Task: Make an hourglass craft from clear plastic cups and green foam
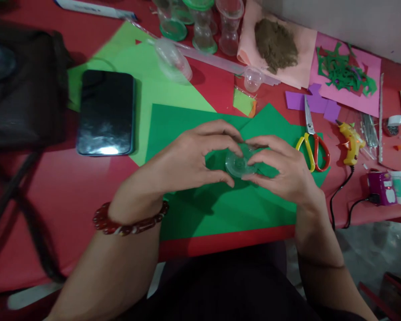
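Note:
A clear, round, shallow piece of plastic [235, 167], like a lid or small dish, is between my two hands above the green paper [190, 218]. My right hand [280, 167] has its thumb and fingers curled on the piece's right side. From the left, my left hand [197, 156] reaches round it, index finger on the top and thumb by the lower rim. Part of the plastic is covered by fingers. Scissors [310, 129] with yellow and red handles lie right of my right hand.
A phone [107, 113] and a dark bag [23, 89] are left. Clear plastic containers [203, 31], brown powder [276, 44] on paper and green paper shreds [347, 71] stretch along the back. A yellow glue gun [352, 142] with its cord lies right.

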`<move>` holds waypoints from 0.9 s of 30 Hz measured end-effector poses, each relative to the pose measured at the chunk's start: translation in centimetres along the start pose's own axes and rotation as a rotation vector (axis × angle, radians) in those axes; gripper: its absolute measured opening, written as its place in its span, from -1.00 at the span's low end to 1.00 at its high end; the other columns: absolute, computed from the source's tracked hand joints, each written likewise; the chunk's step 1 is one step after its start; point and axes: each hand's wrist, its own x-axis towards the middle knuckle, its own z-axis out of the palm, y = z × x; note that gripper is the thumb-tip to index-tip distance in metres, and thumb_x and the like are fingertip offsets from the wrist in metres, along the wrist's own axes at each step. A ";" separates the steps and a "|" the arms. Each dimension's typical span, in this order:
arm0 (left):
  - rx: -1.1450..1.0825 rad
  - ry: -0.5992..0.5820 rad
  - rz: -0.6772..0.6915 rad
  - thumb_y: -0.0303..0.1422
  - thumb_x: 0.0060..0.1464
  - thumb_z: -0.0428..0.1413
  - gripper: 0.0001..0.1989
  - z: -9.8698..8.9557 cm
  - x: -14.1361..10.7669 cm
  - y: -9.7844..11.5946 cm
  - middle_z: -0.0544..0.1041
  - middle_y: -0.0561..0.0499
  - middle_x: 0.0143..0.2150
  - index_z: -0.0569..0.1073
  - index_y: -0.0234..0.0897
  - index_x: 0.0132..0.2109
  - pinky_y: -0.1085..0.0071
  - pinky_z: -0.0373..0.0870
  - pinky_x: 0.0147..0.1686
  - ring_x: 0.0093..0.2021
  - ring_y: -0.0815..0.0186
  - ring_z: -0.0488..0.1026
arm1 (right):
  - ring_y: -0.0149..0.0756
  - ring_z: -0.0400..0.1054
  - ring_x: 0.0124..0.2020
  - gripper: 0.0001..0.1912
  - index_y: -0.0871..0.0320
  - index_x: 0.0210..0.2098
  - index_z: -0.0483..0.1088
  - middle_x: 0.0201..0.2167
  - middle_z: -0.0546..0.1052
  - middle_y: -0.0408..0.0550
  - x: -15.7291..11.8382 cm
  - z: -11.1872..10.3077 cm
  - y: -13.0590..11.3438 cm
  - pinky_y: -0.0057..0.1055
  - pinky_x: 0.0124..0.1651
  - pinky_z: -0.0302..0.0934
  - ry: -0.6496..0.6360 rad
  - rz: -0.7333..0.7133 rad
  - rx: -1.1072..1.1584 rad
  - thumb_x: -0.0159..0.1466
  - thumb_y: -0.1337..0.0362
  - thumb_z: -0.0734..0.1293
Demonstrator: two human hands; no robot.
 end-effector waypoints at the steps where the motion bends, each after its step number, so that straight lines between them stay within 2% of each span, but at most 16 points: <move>1: -0.008 0.006 -0.005 0.12 0.06 0.33 -0.55 -0.3 0.0 0.1 0.57 -0.09 0.13 0.61 -0.11 -0.12 0.16 0.46 0.21 0.14 0.08 0.50 | -0.05 0.51 0.16 -0.84 0.00 -0.16 0.58 0.20 0.56 0.00 0.0 -0.2 -0.1 -0.07 0.21 0.44 -0.004 0.006 0.001 0.35 0.10 0.51; 3: -0.025 0.044 -0.038 0.21 -0.03 0.34 -0.43 -0.7 0.1 0.3 0.56 -0.10 0.14 0.60 -0.09 -0.05 0.11 0.44 0.24 0.18 0.01 0.47 | 0.02 0.46 0.24 -0.70 -0.01 -0.05 0.57 0.26 0.51 0.02 0.0 -0.5 -0.2 -0.01 0.26 0.41 -0.015 0.013 0.006 0.31 0.01 0.53; 5: -0.061 0.093 -0.064 0.23 -0.01 0.32 -0.43 -1.0 0.0 0.6 0.57 -0.10 0.11 0.59 -0.08 -0.05 0.10 0.45 0.22 0.17 0.00 0.47 | 0.08 0.40 0.31 -0.50 -0.03 0.09 0.54 0.31 0.47 0.04 -0.1 -0.8 -0.2 0.07 0.32 0.36 -0.043 0.020 0.008 0.26 -0.11 0.54; 8: -0.154 0.144 -0.068 0.11 0.14 0.28 -0.58 -1.0 -0.2 0.7 0.56 -0.09 0.04 0.56 -0.08 -0.06 0.15 0.49 0.13 0.07 0.10 0.50 | 0.13 0.36 0.35 -0.23 -0.05 0.29 0.44 0.33 0.46 0.07 -0.1 -0.8 -0.1 0.15 0.36 0.31 -0.126 0.037 0.007 0.21 -0.24 0.52; 10: -0.203 0.169 -0.112 -0.05 0.23 0.25 -0.73 -0.8 -0.4 0.8 0.56 -0.07 0.00 0.53 -0.10 -0.08 0.19 0.49 0.08 -0.01 0.18 0.50 | 0.12 0.37 0.33 -0.17 -0.04 0.36 0.39 0.32 0.49 0.07 -0.1 -0.8 -0.2 0.15 0.37 0.30 -0.160 0.040 0.008 0.23 -0.28 0.48; 12: -0.238 0.183 -0.182 -0.18 0.26 0.21 -0.82 -0.6 -0.5 0.8 0.56 -0.06 -0.05 0.51 -0.14 -0.09 0.23 0.48 0.05 -0.07 0.24 0.51 | 0.11 0.39 0.32 -0.18 -0.04 0.38 0.37 0.30 0.51 0.07 0.0 -0.6 -0.4 0.15 0.37 0.30 -0.163 0.042 0.009 0.27 -0.28 0.44; 14: -0.264 0.171 -0.233 -0.23 0.23 0.19 -0.83 -0.3 -0.3 0.9 0.57 -0.05 -0.10 0.48 -0.18 -0.10 0.27 0.49 0.00 -0.12 0.27 0.52 | 0.09 0.41 0.30 -0.22 -0.03 0.39 0.37 0.29 0.53 0.07 0.1 -0.3 -0.5 0.14 0.36 0.32 -0.152 0.043 0.008 0.31 -0.26 0.41; 20: -0.183 0.041 -0.281 -0.13 0.07 0.26 -0.69 0.6 0.7 0.8 0.60 -0.03 -0.15 0.44 -0.20 -0.14 0.29 0.51 -0.13 -0.16 0.23 0.55 | 0.03 0.44 0.29 -0.33 0.00 0.37 0.40 0.26 0.56 0.04 0.0 0.3 -0.9 0.05 0.34 0.37 -0.127 0.075 -0.010 0.37 -0.12 0.43; 27: -0.127 -0.050 -0.411 -0.09 0.09 0.11 -0.68 1.3 0.7 0.6 0.61 -0.06 -0.17 0.44 -0.21 -0.12 0.22 0.44 -0.16 -0.16 0.16 0.56 | 0.01 0.49 0.26 -0.38 0.03 0.28 0.47 0.22 0.60 0.03 0.2 0.4 -1.5 0.00 0.33 0.36 -0.102 0.168 0.027 0.31 -0.06 0.51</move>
